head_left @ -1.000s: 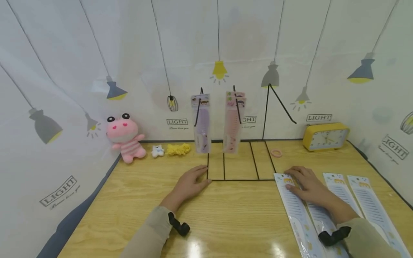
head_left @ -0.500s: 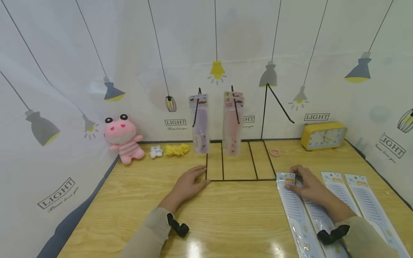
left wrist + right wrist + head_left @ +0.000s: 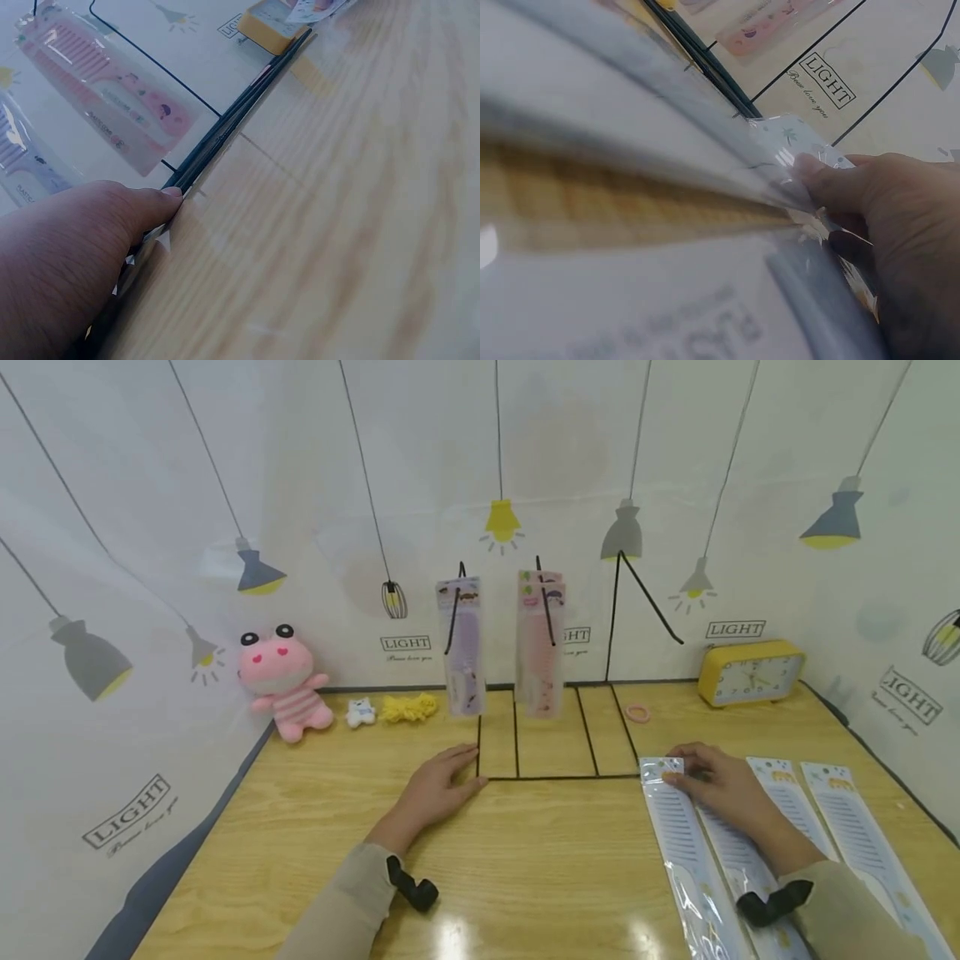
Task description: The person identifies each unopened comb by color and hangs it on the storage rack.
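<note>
A black wire rack (image 3: 558,777) stands on the wooden table against the wall. My left hand (image 3: 435,789) rests at its front left corner, fingers fairly straight along the side; in the left wrist view the thumb (image 3: 161,201) touches the dark wire. My right hand (image 3: 723,785) pinches the top end of a long, clear-wrapped packaged comb (image 3: 678,827), white and blue, between thumb and fingers. That top also shows in the right wrist view as a palm-printed header (image 3: 789,135). A purple packaged comb (image 3: 466,643) hangs on the left hook, pink packaged combs (image 3: 540,652) on the middle one.
Several similar blue packs lie right of the held one, among them a far-right pack (image 3: 855,818). A pink ring (image 3: 637,713) and yellow clock (image 3: 752,673) stand behind. At back left are a pink plush toy (image 3: 288,693), a white bear (image 3: 361,712) and yellow yarn (image 3: 408,707).
My right hand has gone from lying over the pack's header to pinching its edge, and the pack's top end has shifted slightly. The left hand stays at the rack.
</note>
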Available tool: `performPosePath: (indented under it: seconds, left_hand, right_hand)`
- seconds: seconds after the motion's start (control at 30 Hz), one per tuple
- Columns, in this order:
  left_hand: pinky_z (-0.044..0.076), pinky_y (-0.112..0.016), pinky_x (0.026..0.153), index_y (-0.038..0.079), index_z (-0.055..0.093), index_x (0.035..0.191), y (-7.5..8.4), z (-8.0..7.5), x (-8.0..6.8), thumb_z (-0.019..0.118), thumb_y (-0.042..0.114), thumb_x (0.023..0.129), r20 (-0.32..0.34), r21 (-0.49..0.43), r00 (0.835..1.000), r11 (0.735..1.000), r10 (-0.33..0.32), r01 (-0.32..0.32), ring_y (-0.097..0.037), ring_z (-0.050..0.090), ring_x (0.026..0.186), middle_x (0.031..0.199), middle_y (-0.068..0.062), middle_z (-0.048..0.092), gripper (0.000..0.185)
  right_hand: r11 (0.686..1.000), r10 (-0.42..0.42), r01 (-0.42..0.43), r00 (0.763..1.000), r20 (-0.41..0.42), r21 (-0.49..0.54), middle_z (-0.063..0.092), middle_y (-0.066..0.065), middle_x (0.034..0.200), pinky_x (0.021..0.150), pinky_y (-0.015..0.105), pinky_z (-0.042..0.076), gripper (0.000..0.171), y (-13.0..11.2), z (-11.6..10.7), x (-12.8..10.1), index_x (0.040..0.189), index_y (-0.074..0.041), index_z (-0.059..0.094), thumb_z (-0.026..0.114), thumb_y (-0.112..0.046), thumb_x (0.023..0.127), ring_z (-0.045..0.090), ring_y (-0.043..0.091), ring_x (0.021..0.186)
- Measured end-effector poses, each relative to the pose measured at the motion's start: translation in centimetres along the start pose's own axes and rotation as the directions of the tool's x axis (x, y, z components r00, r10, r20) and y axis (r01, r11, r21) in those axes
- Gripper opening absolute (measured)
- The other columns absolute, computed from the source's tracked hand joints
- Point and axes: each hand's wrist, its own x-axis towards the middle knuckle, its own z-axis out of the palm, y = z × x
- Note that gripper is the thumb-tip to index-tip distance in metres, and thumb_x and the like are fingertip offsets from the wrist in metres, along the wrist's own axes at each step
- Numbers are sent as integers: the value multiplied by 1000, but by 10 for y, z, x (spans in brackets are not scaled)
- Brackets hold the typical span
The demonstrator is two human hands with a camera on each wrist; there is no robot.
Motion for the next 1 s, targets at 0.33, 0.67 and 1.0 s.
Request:
performPosePath:
  seconds: [0.33, 0.67, 1.0]
  left_hand:
    - [27, -46, 120, 19, 46, 153, 1, -2, 2, 59, 52, 99, -12, -10, 1000, 1000, -4, 3, -22, 32, 147, 158, 3, 40, 64]
    - [28, -47, 120, 17, 46, 153, 1, 5, 4, 57, 52, 100, 0, -13, 1000, 1000, 18, -18, -23, 33, 147, 158, 2, 40, 64]
    - [29, -47, 119, 17, 46, 152, 2, 1, -1, 58, 52, 99, -1, -9, 1000, 1000, 2, -2, -24, 34, 146, 158, 1, 41, 65]
  right_hand:
    - [995, 84, -79, 993, -81, 58, 75, 2, 93, 68, 18, 50, 33, -3, -6, 1, 112, -14, 68, 73, -41, 93, 65, 4, 83]
    - [894, 304, -257, 950, -77, 366, 72, -12, 88, 65, 19, 52, 44, -4, -11, -3, 110, -7, 69, 75, -45, 89, 62, 2, 80]
    - [738, 366, -262, 930, -43, 622, 74, -10, 90, 69, 18, 58, 20, -14, -11, -3, 99, -11, 73, 80, -28, 89, 67, -1, 82]
